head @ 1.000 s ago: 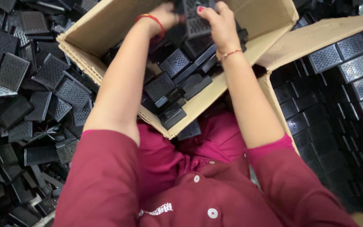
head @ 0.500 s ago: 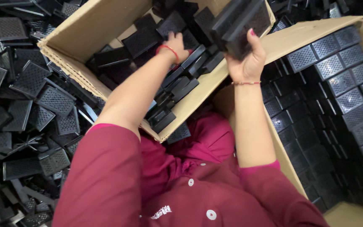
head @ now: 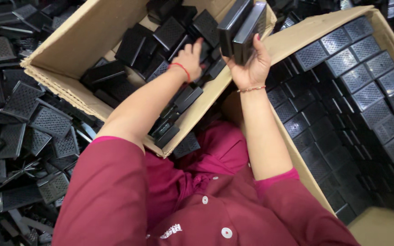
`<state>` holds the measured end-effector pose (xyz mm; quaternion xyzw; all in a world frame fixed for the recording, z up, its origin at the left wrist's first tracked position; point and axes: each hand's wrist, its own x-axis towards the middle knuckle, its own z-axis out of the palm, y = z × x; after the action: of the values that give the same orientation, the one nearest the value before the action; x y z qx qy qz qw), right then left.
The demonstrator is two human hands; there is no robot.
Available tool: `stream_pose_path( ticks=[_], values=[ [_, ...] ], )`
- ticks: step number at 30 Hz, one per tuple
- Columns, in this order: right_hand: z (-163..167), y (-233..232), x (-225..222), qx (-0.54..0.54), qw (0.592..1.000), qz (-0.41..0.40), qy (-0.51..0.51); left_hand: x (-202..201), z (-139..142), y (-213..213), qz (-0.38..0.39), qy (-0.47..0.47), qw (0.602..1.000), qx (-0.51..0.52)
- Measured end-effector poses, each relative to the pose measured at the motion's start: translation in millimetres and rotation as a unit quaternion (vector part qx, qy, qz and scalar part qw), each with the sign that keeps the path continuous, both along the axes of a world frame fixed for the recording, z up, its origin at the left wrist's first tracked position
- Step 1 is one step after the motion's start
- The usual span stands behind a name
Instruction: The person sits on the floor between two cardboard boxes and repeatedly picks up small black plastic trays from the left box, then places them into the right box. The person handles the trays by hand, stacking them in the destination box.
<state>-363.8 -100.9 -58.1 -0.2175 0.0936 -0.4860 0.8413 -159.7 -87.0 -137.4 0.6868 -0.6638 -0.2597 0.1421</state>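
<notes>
My right hand (head: 251, 67) grips a small stack of black rectangular plastic trays (head: 242, 28), held on edge above the seam between two cardboard boxes. My left hand (head: 189, 55), with a red band at the wrist, reaches down into the left cardboard box (head: 67, 54) and rests its fingers on the loose black trays (head: 169, 32) jumbled inside. The right cardboard box (head: 297, 34) holds black perforated trays (head: 361, 86) laid in neat overlapping rows.
A heap of loose black perforated trays (head: 28, 123) covers the floor at the left. More black trays lie beyond the boxes at the top right. My maroon shirt (head: 197, 205) fills the lower middle, close against both boxes.
My right hand has lifted a stack of black trays out of the left box and carried it right. My left hand has stayed in the box among the loose trays.
</notes>
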Motion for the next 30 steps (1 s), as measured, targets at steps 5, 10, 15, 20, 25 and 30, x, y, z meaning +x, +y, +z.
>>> stream_pose_path(
  ticks=[5, 10, 15, 20, 25, 30],
  values=[
    [3, 2, 0, -0.003, 1.0, -0.018, 0.014, 2, 5, -16, 0.011, -0.092, 0.994, 0.065],
    [3, 2, -2, -0.017, 1.0, 0.001, 0.009, 8, 11, -17, -0.06, -0.078, 0.995, -0.008],
    [3, 1, -2, -0.023, 0.999, 0.023, -0.006, 13, 18, -9, -0.077, -0.168, 0.983, -0.006],
    [8, 1, 2, -0.014, 0.999, 0.01, 0.037, 20, 46, -19, 0.003, -0.003, 0.996, 0.091],
    [23, 16, 13, -0.037, 0.997, -0.03, 0.067, 60, 108, -15, -0.002, 0.287, 0.958, -0.015],
    [56, 79, 16, -0.18, 0.956, -0.169, 0.156, 29, 156, 44, 0.019, 0.517, 0.853, 0.07]
  ],
)
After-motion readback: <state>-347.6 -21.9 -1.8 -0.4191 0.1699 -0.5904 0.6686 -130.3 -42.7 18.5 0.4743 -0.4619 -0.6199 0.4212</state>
